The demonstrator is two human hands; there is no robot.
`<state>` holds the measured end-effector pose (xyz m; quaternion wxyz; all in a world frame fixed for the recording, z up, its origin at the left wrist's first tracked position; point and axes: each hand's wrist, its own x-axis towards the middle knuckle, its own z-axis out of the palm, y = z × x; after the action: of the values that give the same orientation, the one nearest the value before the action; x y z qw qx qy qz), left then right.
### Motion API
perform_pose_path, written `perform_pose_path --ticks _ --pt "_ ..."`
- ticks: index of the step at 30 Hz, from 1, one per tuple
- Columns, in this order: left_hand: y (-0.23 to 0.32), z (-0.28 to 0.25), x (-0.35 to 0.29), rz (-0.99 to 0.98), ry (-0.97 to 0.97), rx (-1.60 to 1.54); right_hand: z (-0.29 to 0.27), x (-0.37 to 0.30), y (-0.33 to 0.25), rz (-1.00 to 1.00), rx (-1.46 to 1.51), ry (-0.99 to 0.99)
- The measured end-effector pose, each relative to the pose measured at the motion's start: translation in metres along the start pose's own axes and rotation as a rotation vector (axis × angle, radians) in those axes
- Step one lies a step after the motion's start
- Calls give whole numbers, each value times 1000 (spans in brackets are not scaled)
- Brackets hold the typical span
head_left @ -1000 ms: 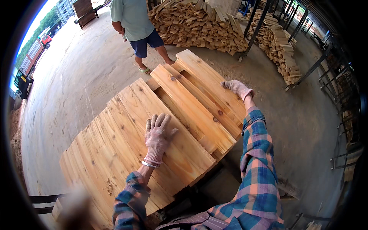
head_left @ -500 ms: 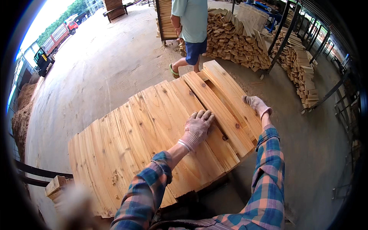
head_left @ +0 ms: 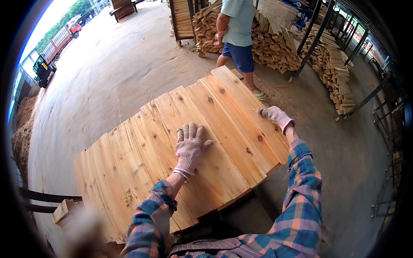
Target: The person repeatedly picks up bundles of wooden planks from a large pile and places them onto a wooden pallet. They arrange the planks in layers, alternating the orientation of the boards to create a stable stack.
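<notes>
Knotty wooden boards (head_left: 142, 150) lie side by side in a slightly stepped layer in front of me. My left hand (head_left: 189, 144), in a pale knitted work glove with dirty fingertips, rests flat on the middle boards with its fingers spread. At the right end, my right hand (head_left: 278, 118), gloved alike, is closed on the outer edge of the rightmost wooden board (head_left: 251, 112). Its thumb side shows on top, while the other fingers are mostly hidden. The rightmost boards lie close against one another.
A person (head_left: 238, 38) in a light shirt and blue shorts stands just past the boards. Behind are a rack of stacked wood (head_left: 183, 19) and heaped wood pieces (head_left: 275, 45). Dark metal posts (head_left: 316, 41) stand right. A blurred pale shape (head_left: 84, 230) is at lower left.
The gaps between the rightmost boards have closed. My left hand has moved left and spread flat; my right hand has shifted left with the outer board. The person has stepped right.
</notes>
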<state>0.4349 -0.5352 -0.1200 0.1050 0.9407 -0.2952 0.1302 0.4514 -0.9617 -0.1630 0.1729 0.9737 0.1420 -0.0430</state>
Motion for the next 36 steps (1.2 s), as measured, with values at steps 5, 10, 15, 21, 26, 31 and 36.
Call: perform_pose_path --ticks 5,10,15,21,26,31,36 --pt "-17 -8 -13 -54 30 21 -176 37 -111 581 413 -282" --pt "-14 -18 -12 -45 46 -17 -179 40 -108 668 557 -267" --pt "-7 -10 -6 -11 92 -73 -125 4 -50 528 1138 264" --pt "-15 -8 -15 -15 87 -83 -94 -151 -71 431 1177 688" --pt "-61 -37 -46 -66 -5 -649 -73 -253 -194 1010 1743 684" --pt "-140 -81 -149 -155 129 -433 -32 -249 -299 1139 1682 808" --pt "-202 -166 -267 -585 124 -211 -28 -202 -322 883 2028 1052"
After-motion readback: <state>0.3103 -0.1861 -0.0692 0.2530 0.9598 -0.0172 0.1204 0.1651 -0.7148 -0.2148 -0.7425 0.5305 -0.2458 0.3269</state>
